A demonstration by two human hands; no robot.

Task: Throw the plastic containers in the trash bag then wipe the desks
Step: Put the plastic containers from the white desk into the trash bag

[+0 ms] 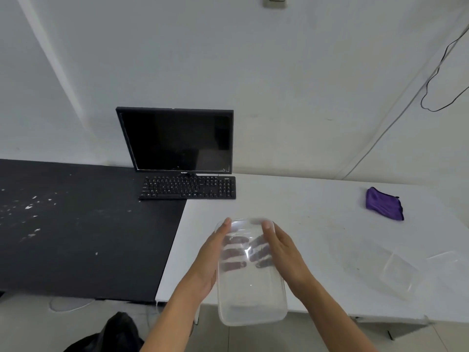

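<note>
A clear plastic container [251, 295] hangs over the front edge of the white desk [304, 214], held between both hands. My left hand [209, 260] grips its left side and my right hand [284, 252] grips its right side; the fingers of both show through the plastic underneath, thumbs on the far rim. Another clear plastic container [398, 275] lies on the white desk to the right, hard to make out. A purple cloth [384, 204] lies crumpled at the desk's far right. The black trash bag [114, 336] sits on the floor at the lower left.
A black desk [76, 224] with white specks adjoins the white one on the left. A black monitor [177, 141] and keyboard [187, 188] stand at the back where the desks meet. A black cable [436, 72] hangs on the wall at right.
</note>
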